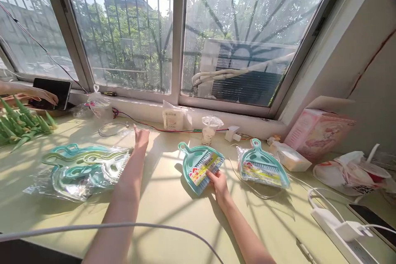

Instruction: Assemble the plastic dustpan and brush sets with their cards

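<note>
My right hand (219, 183) pinches the lower edge of a turquoise dustpan (187, 169). A small brush with pale bristles and a yellow, white and red label card (202, 169) lies nested in that dustpan, which is tilted just over the table. My left hand (141, 136) is stretched forward with its fingers curled, close to a coiled pale cable (113, 128); what it holds, if anything, is hidden. Left of that forearm lies a pile of dustpans (77, 169) in clear plastic, turquoise, olive and white. Another bagged turquoise dustpan set (262, 165) rests to the right.
Along the window sill stand a paper packet (173, 119) and a plastic cup (210, 130). A pink box (318, 134), a white box (291, 156) and a power strip (337, 235) are at right. A white cable (154, 225) crosses the foreground. Another person's hand (46, 95) is by a tablet (57, 88).
</note>
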Tool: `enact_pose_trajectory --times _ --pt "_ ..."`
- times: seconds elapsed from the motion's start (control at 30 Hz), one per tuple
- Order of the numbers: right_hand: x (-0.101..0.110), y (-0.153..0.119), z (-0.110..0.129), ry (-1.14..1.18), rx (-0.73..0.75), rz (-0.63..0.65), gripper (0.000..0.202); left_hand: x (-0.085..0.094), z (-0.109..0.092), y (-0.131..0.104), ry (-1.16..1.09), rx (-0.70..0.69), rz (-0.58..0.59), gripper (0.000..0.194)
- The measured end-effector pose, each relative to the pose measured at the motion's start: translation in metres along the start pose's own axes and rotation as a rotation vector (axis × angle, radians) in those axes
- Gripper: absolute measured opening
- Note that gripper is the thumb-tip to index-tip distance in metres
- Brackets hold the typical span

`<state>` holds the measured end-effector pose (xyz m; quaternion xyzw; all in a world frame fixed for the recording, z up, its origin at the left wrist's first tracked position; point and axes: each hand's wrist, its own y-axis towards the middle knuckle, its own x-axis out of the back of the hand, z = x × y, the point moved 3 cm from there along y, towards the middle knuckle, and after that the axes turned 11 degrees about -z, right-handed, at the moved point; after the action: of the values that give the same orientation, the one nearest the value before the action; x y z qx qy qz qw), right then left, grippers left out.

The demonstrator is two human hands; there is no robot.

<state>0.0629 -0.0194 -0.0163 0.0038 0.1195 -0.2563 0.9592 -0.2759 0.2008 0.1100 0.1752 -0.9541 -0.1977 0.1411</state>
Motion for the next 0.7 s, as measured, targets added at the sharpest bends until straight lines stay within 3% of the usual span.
enact_pose_trajectory --times 0.1,0.17,0.3,0.4,0.47,0.53,0.6,0.7 --pt "0.001 0.002 0.000 0.013 -0.013 -0.050 0.059 0.008 -0.025 -0.006 0.212 -0.051 -0.083 0.032" --pt "0.003 0.003 -0.001 0.011 -0.028 -0.077 0.056 0.024 -0.039 -0.022 0.301 -0.126 -0.086 0.021" --pt "0.013 0.002 0.001 0.068 -0.013 -0.164 0.050 0.067 -0.048 -0.081 0.387 -0.315 0.079 0.020" --pt "0.021 0.003 0.007 0.100 -0.042 -0.233 0.040 0.086 -0.035 -0.130 0.445 -0.260 0.192 0.023" --pt "0.025 0.005 0.013 0.110 -0.060 -0.253 0.031 0.083 -0.026 -0.157 0.435 -0.181 0.218 0.017" --pt "0.028 0.006 0.019 0.124 -0.090 -0.269 0.026 0.069 -0.020 -0.179 0.348 -0.112 0.306 0.015" --pt "0.029 0.004 0.025 0.135 -0.099 -0.267 0.024 0.051 -0.019 -0.195 0.289 -0.086 0.459 0.032" --pt "0.031 -0.002 0.036 0.166 -0.096 -0.287 0.024 0.038 -0.026 -0.213 0.408 -0.188 0.710 0.081"
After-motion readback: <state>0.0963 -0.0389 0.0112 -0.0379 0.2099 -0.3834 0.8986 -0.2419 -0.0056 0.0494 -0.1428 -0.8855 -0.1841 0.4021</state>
